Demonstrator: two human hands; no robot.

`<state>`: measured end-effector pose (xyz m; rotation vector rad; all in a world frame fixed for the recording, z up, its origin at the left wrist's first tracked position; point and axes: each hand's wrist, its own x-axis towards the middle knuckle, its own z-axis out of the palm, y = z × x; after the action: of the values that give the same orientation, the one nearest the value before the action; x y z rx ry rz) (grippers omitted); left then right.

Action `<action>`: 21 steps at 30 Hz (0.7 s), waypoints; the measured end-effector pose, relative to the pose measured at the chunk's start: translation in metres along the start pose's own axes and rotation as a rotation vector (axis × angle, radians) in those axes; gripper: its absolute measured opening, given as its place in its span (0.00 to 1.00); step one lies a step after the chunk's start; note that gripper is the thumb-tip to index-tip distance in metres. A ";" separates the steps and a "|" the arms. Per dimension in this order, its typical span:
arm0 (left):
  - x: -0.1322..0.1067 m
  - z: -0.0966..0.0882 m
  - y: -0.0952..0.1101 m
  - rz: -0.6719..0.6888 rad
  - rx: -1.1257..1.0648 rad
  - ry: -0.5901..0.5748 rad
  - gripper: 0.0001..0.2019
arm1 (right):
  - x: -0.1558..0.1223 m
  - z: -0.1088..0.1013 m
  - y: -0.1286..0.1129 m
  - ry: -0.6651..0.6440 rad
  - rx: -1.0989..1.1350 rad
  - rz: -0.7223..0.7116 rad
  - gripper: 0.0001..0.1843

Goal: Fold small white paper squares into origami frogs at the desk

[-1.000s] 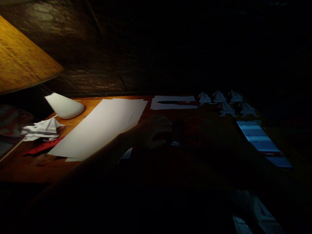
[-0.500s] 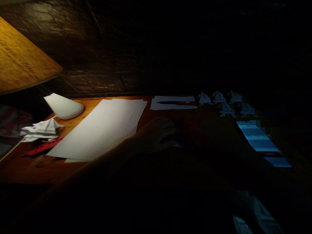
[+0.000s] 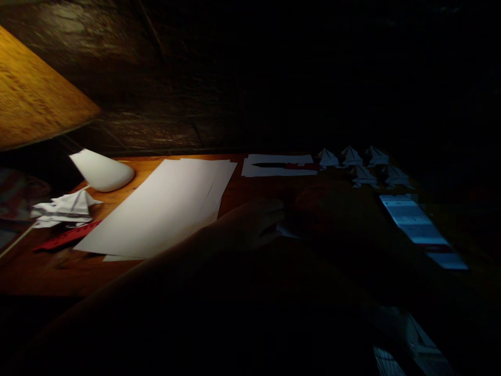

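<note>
My left hand [image 3: 260,224] is in deep shade near the middle of the table, its fingers and thumb curled in toward a small piece of white paper [image 3: 287,231]. Only a pale sliver of that paper shows between my hands. Facing it from the right is my right hand [image 3: 319,209], so dark that its fingers cannot be made out. Left of my hands, large white sheets [image 3: 168,203] lie stacked, with my left forearm crossing their near edge. Behind them a knife [image 3: 284,165] with a dark blade and red handle rests on smaller white sheets [image 3: 279,157].
Several folded paper figures [image 3: 364,176] stand at the back right. A lit phone [image 3: 420,224] lies right of my hands. On the left are a lamp with a yellow shade [image 3: 39,94] and white base [image 3: 104,171], a larger folded paper [image 3: 68,206] and a red strip with holes [image 3: 66,237].
My left hand has lowered slightly toward me, its fingers stretched a little straighter. Slightly more of the small paper shows between my hands. The things on the table have stayed put.
</note>
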<state>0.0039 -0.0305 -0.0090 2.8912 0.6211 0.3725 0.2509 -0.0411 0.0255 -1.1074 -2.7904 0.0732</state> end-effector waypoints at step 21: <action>0.002 -0.001 0.009 -0.009 0.167 -0.020 0.08 | -0.004 0.000 0.008 -0.022 0.091 -0.023 0.10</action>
<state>0.0082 -0.0374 -0.0057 3.0447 0.6927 0.3041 0.2592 -0.0374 0.0243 -1.0593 -2.7873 0.2092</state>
